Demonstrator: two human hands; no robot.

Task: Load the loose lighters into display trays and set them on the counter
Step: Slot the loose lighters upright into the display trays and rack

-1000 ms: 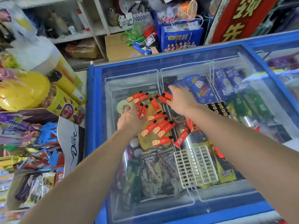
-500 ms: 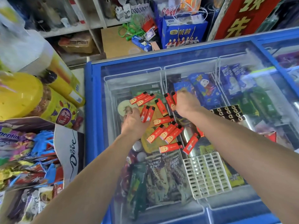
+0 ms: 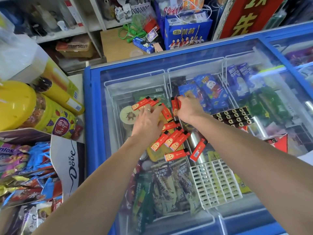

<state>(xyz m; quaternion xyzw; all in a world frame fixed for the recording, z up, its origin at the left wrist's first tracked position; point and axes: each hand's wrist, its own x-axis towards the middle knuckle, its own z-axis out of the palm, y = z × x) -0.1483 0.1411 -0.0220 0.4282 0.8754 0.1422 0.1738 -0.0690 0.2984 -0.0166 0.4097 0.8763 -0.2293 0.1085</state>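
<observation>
Partly lighters [image 3: 176,139] beneath both hands' grip.

- We see both bare forearms stretched forward, converging.
- Left hand [image 3: 148,119]: palm down, fingers spread flat, ring on one finger.
- Right hand [image 3: 188,109]: knuckles up, fingers curled, gripping a red lighter [image 3: 174,106].

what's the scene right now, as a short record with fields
surface: glass freezer lid
loose lighters: red lighters scattered on the lid
left hand: left hand lies on lighters, fingers spread
right hand: right hand grips a lighter
empty tray: white display tray, slots bare
filled tray: black-topped lighters in rows
</observation>
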